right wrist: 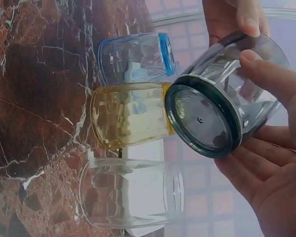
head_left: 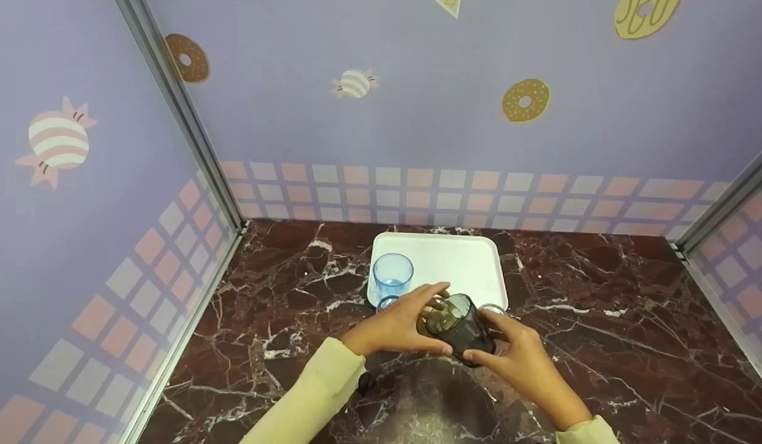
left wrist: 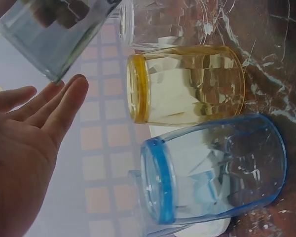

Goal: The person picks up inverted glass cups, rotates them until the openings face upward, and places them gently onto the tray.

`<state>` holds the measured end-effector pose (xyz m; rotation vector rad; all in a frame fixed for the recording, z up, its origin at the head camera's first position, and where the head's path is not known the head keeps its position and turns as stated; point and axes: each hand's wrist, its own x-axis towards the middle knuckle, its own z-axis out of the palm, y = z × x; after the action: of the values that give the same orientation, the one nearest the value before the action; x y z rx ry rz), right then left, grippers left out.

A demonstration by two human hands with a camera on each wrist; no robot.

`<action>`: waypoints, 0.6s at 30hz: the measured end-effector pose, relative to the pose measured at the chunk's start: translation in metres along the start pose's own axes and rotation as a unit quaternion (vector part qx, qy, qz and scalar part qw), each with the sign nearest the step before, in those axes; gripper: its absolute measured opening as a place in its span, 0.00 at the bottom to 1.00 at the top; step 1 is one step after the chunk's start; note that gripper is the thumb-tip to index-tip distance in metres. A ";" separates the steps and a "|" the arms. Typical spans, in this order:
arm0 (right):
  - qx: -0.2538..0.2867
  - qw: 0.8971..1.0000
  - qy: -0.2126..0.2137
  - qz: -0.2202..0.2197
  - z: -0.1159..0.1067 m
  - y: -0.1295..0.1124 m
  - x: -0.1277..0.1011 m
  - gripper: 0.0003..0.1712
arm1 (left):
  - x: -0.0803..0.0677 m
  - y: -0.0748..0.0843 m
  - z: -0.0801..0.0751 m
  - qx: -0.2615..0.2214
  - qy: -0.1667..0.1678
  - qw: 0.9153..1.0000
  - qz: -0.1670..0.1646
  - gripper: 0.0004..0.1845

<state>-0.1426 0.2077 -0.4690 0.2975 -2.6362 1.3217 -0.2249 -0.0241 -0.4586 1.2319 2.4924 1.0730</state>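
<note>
A transparent dark grey cup (head_left: 467, 336) is held tilted, its mouth toward the upper left in the head view. My right hand (head_left: 519, 351) grips its side near the thick base, thumb in front and fingers behind. From the other side, my left hand (head_left: 393, 324) reaches round the mouth end, with its thumb against the cup wall and its fingertips at the rim. Beyond the hands, a blue cup (left wrist: 222, 168), a yellow cup (left wrist: 197, 84) and a clear cup (right wrist: 133, 192) stand in a row on the table, thick bases up. The hands partly hide this row in the head view.
A white tray (head_left: 458, 262) lies behind the row, near the back wall, with a light blue cup (head_left: 393, 274) at its left end. Dark red marble-patterned table surface (head_left: 603, 345) surrounds it. Purple patterned walls (head_left: 418, 123) enclose the back and sides.
</note>
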 end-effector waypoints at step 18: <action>0.066 0.994 0.086 -0.003 0.008 0.000 -0.002 0.42 | -0.005 -0.007 0.014 -0.148 0.031 0.987 -0.060 0.48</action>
<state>-0.1409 0.2011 -0.4745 0.1989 -2.4107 1.4523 -0.2203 -0.0233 -0.4742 0.9645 2.3062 1.4062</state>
